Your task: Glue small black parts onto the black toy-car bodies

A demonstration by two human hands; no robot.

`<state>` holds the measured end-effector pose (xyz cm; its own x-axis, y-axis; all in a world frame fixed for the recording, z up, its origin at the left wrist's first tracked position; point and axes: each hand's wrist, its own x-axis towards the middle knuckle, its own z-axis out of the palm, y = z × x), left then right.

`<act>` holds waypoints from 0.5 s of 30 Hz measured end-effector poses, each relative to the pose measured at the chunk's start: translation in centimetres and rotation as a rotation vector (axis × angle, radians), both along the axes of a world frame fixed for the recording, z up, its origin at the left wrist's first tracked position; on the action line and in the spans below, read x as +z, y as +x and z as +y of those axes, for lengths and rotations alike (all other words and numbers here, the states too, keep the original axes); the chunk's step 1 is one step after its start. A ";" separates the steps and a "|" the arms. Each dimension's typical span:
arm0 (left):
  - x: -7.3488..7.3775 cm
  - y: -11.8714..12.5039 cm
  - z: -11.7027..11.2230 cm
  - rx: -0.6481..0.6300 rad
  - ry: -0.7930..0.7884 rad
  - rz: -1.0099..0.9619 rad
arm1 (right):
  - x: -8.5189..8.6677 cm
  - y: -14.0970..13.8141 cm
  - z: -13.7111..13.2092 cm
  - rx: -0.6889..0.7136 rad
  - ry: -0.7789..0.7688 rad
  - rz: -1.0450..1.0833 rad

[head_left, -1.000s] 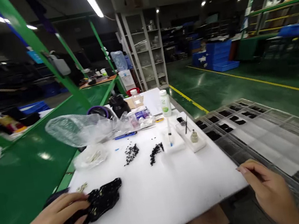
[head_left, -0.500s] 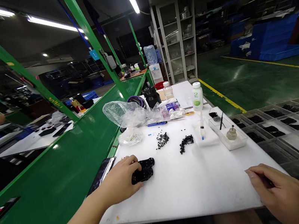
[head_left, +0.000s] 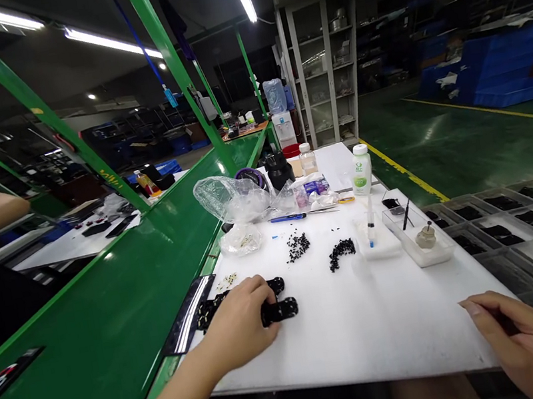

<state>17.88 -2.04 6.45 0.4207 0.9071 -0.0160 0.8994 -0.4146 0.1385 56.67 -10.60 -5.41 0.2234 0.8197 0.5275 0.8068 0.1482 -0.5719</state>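
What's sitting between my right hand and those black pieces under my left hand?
Nothing visible: only bare white board lies between the right hand at the near right edge and the black pieces that the left hand rests on.

We record a white flat table top, a green conveyor belt to its left, black flat plastic parts, black loose pellets, a white bottle with green label, and clear plastic bags.
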 end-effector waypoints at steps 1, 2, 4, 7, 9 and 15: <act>-0.2 0.8 -0.5 -0.023 -0.013 -0.015 | -0.1 0.1 0.1 0.013 -0.005 0.002; -0.3 1.5 -1.0 -0.047 -0.034 -0.020 | -0.2 0.2 0.1 0.020 -0.012 0.006; -0.5 2.5 -1.5 -0.097 -0.087 -0.021 | -0.2 0.3 0.1 0.003 -0.033 0.032; 0.0 1.6 -1.4 -0.175 -0.123 -0.048 | 0.3 0.0 -0.1 -0.053 -0.062 0.094; 0.6 -0.3 -0.7 -0.171 -0.084 -0.057 | 1.3 -1.0 -0.4 -0.061 -0.042 0.117; 0.5 -4.9 1.2 -0.046 0.020 0.063 | 5.5 -10.1 0.4 0.468 -0.041 0.191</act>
<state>13.00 -0.81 6.94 0.4602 0.8874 -0.0259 0.8862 -0.4575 0.0733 46.59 -10.18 0.14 -0.0831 0.8742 0.4784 0.5395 0.4431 -0.7160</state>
